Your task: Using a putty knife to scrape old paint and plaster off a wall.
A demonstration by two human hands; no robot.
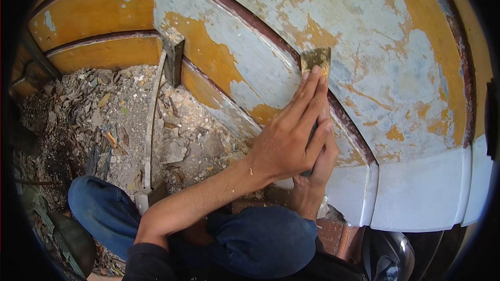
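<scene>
A paint scraper with a wide metal blade (pixel 317 59) lies against the wall panel (pixel 351 47), its edge by the dark red moulding (pixel 242 4). My left hand (pixel 283 142) reaches across from the left, its fingers stretched along the scraper and their tips on the blade. From below, my right hand (pixel 326 156) holds the dark handle, partly hidden by the left hand. Mustard-yellow paint remains in patches on the panel between bare grey-white areas. Small flecks lie on my left forearm.
A wooden post (pixel 174 60) and a thin curved strip (pixel 153 125) stand at the left, over ground littered with dry leaves and rubble (pixel 105 125). White-painted panels (pixel 418 191) are at the lower right, above a shiny dark rounded object (pixel 390 255). My bent knees are below.
</scene>
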